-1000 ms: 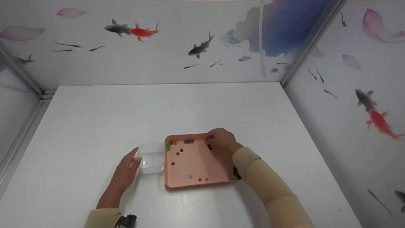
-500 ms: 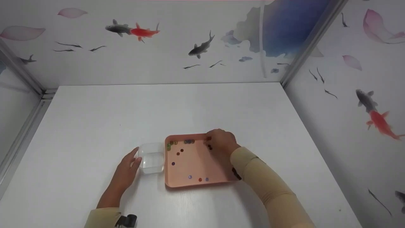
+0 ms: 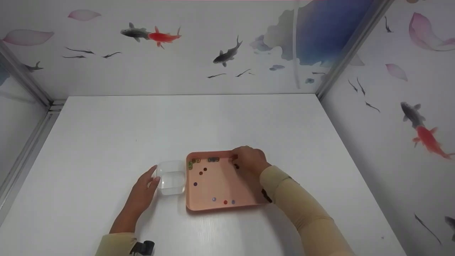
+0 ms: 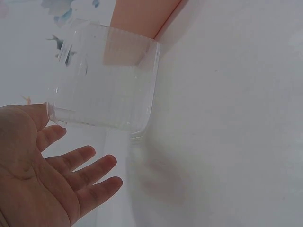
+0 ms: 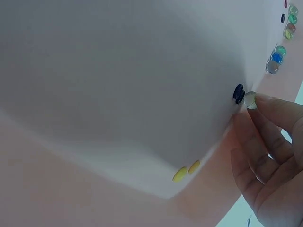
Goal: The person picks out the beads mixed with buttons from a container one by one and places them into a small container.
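My right hand (image 3: 250, 159) is at the back right of the pink tray (image 3: 220, 185). In the right wrist view its thumb and forefinger pinch a clear glass marble (image 5: 250, 100) beside the tray wall. Two dark button-like discs (image 5: 238, 94) lie right by the marble. More marbles (image 5: 276, 58) line the same wall. To the tray's left stands a clear plastic box (image 3: 171, 182), with nothing visible inside. My left hand (image 3: 143, 192) rests its thumb and forefinger against the box's left side, its other fingers (image 4: 97, 185) loosely spread.
Several small discs (image 3: 201, 173) in red, dark and light blue colours lie scattered in the tray. Two yellow discs (image 5: 180, 174) sit near a tray corner. The white table (image 3: 142, 124) is bounded by walls with painted fish (image 3: 227, 55).
Both hands, the box and the tray hold nearly the same places. The head view has shifted very slightly.
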Tool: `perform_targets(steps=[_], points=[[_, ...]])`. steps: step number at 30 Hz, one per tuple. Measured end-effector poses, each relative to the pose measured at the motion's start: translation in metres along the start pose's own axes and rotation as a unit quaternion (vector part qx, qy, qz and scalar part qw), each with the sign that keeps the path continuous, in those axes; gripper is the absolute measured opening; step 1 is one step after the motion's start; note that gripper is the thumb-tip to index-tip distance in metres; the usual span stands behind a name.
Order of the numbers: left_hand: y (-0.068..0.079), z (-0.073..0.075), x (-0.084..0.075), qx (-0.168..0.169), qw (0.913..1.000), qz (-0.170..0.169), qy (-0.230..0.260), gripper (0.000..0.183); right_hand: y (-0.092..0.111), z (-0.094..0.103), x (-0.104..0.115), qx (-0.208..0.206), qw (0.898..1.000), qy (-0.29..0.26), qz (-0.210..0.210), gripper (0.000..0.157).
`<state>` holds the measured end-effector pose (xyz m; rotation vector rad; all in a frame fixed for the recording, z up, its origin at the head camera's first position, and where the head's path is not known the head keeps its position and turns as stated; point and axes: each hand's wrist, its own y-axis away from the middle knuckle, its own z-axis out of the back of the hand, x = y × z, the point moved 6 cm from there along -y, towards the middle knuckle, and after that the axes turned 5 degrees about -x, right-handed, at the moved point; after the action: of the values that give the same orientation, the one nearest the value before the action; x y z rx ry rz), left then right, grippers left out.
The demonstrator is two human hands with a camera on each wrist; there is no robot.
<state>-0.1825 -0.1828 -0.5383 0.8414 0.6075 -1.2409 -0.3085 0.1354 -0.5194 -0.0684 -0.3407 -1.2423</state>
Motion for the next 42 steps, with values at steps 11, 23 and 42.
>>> perform_targets(steps=[11,23,42], points=[[0.0,-0.001,0.001,-0.006,1.0,0.0,0.006,0.058,0.001,0.005,-0.002,0.004,0.996,-0.085,-0.03,0.02],[0.001,-0.003,0.001,-0.012,0.9998,0.004,0.012,0.058,0.003,0.012,0.001,-0.012,0.984,-0.164,-0.062,0.018],[0.0,-0.005,0.004,-0.012,0.9996,0.005,0.026,0.056,0.003,0.021,0.017,-0.011,0.975,-0.214,-0.052,0.026]])
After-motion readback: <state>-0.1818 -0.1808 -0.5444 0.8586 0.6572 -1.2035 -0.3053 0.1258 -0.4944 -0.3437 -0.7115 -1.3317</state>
